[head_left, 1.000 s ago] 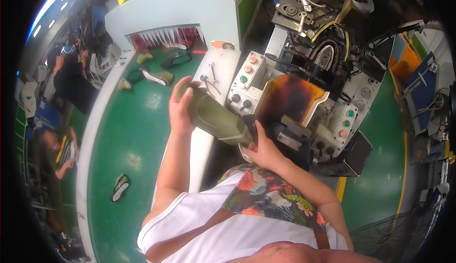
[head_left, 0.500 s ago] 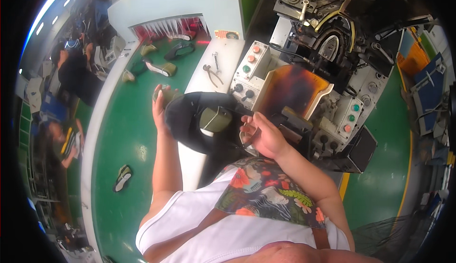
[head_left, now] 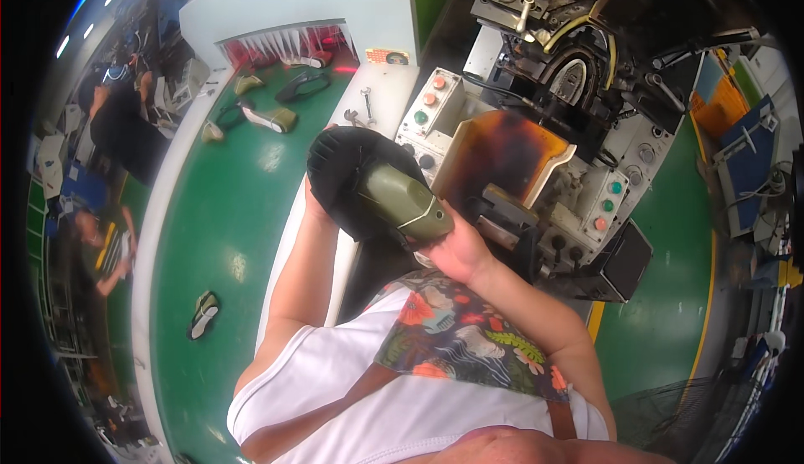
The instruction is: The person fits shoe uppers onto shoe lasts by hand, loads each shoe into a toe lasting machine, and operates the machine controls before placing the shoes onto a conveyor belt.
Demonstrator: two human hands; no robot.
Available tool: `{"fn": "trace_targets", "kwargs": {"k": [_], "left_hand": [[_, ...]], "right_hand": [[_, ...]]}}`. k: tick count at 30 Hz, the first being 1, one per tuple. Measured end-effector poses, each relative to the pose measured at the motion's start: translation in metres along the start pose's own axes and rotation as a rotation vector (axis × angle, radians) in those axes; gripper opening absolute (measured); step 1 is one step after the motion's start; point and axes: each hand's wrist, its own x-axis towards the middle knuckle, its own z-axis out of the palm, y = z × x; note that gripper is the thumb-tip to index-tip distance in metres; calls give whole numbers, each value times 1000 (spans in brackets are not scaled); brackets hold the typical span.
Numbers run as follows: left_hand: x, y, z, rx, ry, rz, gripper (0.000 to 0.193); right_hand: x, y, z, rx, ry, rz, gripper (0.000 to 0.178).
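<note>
In front of my chest I hold a black shoe upper [head_left: 331, 175] with an olive-green shoe last [head_left: 400, 200] inside it. My left hand [head_left: 315, 207] grips the upper's left side, its fingers hidden behind the black material. At the last's bare end, which has a small round hole, my right hand [head_left: 457, 249] is closed round it from below and the right. The last is tilted, its bare end toward my right hand.
A machine with a curved metal clamp [head_left: 578, 79] stands ahead right. Before it are an amber shield [head_left: 507, 158] and button panels [head_left: 432, 100]. A wrench [head_left: 367, 105] lies on the white ledge. Lasted shoes [head_left: 272, 119] sit on the green conveyor [head_left: 226, 213]; a person [head_left: 126, 129] works beyond.
The green last has turned and come up into fuller view with the black upper. My right hand has closed on its bare end; my left hand has moved lower behind the upper.
</note>
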Motion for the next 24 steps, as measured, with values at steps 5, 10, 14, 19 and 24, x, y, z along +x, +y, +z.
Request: {"fn": "trace_targets", "kwargs": {"k": [5,10,14,19,24], "left_hand": [[7,-12,67,1023,233,174,42],[7,18,62,1140,285,133,35],[12,18,66,942,446,-35,31],[16,13,56,1339,529,-30,27],[26,11,0,1152,627,-50,24]], "right_hand": [[2,-9,-1,34,98,-70,43],[5,-12,-12,61,80,-97,42],[9,-10,-12,55,125,-142,42],[8,-10,-5,-125,138,-254,42],[5,-5,-9,-158,128,-255,45]]}}
